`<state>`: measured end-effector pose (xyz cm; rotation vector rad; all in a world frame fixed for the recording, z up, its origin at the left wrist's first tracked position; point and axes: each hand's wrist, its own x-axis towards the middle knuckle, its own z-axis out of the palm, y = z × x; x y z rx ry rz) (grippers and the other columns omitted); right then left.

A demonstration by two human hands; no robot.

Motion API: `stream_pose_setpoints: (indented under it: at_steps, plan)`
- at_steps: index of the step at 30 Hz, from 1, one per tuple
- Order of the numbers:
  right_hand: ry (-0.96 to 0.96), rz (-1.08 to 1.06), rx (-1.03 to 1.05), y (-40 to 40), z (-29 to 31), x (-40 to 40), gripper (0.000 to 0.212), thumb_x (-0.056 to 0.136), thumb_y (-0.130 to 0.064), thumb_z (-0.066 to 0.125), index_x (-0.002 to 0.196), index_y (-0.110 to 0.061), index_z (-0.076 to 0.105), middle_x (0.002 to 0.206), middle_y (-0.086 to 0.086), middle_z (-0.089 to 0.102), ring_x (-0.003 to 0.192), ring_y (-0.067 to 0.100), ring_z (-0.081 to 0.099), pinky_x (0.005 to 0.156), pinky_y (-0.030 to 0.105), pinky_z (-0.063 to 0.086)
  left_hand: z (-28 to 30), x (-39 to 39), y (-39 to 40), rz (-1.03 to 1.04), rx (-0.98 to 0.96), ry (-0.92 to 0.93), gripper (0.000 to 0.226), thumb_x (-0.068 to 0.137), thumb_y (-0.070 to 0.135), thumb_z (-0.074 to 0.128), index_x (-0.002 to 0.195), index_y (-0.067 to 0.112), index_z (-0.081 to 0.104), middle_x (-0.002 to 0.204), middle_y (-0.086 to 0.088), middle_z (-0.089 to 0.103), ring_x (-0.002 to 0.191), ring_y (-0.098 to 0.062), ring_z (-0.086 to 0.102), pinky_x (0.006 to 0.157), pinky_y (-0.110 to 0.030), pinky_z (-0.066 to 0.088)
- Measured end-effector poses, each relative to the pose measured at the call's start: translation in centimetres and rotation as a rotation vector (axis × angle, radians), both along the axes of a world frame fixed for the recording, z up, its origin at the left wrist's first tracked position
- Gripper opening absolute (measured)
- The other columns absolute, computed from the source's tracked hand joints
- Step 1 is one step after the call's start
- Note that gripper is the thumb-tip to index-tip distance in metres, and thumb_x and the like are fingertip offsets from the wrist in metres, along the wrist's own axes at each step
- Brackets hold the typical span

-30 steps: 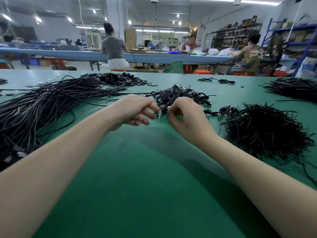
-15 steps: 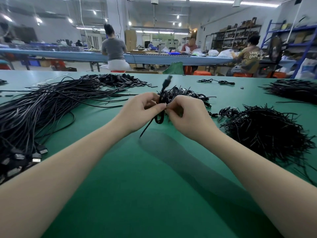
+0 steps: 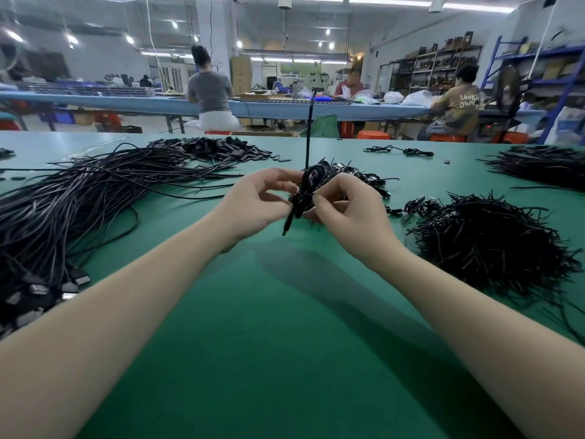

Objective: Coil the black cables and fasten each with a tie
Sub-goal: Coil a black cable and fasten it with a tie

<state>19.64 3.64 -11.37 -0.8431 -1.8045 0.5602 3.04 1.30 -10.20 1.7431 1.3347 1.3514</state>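
Head-worn, wide-angle, single view, looking forward and down from close above the near edge of the green tabletop (image 3: 285,343), both forearms reaching in from the bottom corners, far edge and the room beyond across the top.

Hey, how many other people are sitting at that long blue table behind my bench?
3. A person in a grey top sits left of centre, back turned; a person in red sits behind the blue table, near centre; a person in a brown shirt sits at right. Others farther back may be hidden.
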Motion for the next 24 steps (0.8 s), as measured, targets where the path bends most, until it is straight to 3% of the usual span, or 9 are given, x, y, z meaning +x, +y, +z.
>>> stream_pose_setpoints:
  at_steps: [2,5,9,12,15,17,21,23,24]
  plan:
    - [0.118,0.083,-0.189,0.0,0.0,-0.2,0.009,0.090,-0.001,0.057,0.082,-0.003,0.058,0.074,0.006,0.066,0.070,0.015,0.072,0.070,0.033,0.060,-0.6,0.0,0.0,0.003,0.180,0.128,0.059,0.082,-0.010,0.058,0.118,0.037,0.057,0.105,0.003,0.064,0.080,-0.010,0.064,0.061,-0.019,0.049]
    - [0.118,0.112,-0.283,0.2,-0.1,-0.2,0.011,0.091,-0.003,0.059,0.081,-0.007,0.059,0.070,0.002,0.064,0.064,0.014,0.071,0.066,0.030,0.058,-0.9,0.1,0.0,-0.066,0.205,0.072,0.058,0.082,-0.013,0.058,0.112,0.037,0.058,0.098,0.005,0.070,0.084,-0.007,0.069,0.070,-0.023,0.054]
    - [-0.013,0.006,-0.209,0.7,-0.7,0.2,0.009,0.089,-0.010,0.063,0.081,-0.012,0.063,0.073,0.003,0.066,0.069,0.021,0.069,0.063,0.031,0.052,-1.1,0.3,0.0,-0.100,0.082,0.035,0.034,0.089,-0.002,0.060,0.096,0.031,0.064,0.081,0.022,0.070,0.075,0.006,0.064,0.069,-0.009,0.048]
    - [-0.057,0.003,-0.155,1.0,-1.0,0.0,0.009,0.086,-0.011,0.066,0.078,-0.013,0.064,0.072,0.002,0.064,0.066,0.017,0.057,0.065,0.031,0.048,-1.3,0.8,0.1,-0.014,0.051,0.052,0.010,0.094,0.015,0.060,0.094,0.024,0.066,0.080,0.013,0.067,0.074,-0.006,0.060,0.061,-0.015,0.048]
    - [-0.168,-0.043,0.034,0.9,-1.0,-0.1,0.010,0.085,-0.012,0.067,0.077,-0.017,0.064,0.073,-0.006,0.063,0.066,0.007,0.054,0.065,0.022,0.044,-1.2,1.0,0.3,0.045,-0.061,0.050,0.019,0.097,0.022,0.054,0.105,0.008,0.065,0.086,-0.001,0.065,0.068,-0.008,0.061,0.055,-0.017,0.045]
    - [-0.312,-0.087,0.252,0.4,-0.9,-0.1,0.009,0.086,-0.010,0.064,0.078,-0.015,0.062,0.078,-0.001,0.061,0.073,0.016,0.055,0.068,0.030,0.046,-1.1,1.2,0.2,0.035,-0.197,-0.069,0.023,0.097,0.024,0.053,0.104,0.006,0.064,0.078,0.000,0.064,0.056,-0.006,0.059,0.056,-0.020,0.041]
    - [-0.676,-0.193,0.958,-0.1,-0.8,0.6,0.008,0.075,0.004,0.066,0.074,-0.003,0.062,0.075,0.014,0.060,0.068,0.032,0.060,0.062,0.035,0.049,-0.3,1.0,-0.6,-0.074,-0.656,-0.350,0.027,0.090,0.017,0.051,0.065,0.010,0.060,0.051,0.002,0.049,0.036,-0.005,0.038,0.035,-0.012,0.032]
    - [-0.671,-0.159,0.953,-0.2,-1.2,0.4,0.008,0.074,0.006,0.067,0.075,0.000,0.062,0.076,0.016,0.060,0.067,0.033,0.061,0.061,0.038,0.051,0.0,0.7,-0.9,-0.147,-0.790,-0.480,0.036,0.087,0.022,0.050,0.055,0.012,0.062,0.044,0.005,0.044,0.031,-0.002,0.032,0.031,-0.009,0.026]
    - [-0.611,-0.125,0.842,-0.4,-1.2,0.2,0.006,0.076,0.006,0.066,0.077,0.002,0.061,0.078,0.018,0.059,0.065,0.035,0.059,0.057,0.038,0.050,0.1,0.7,-1.0,-0.135,-0.760,-0.484,0.035,0.091,0.023,0.049,0.062,0.013,0.065,0.044,0.005,0.047,0.031,-0.002,0.034,0.031,-0.010,0.027]
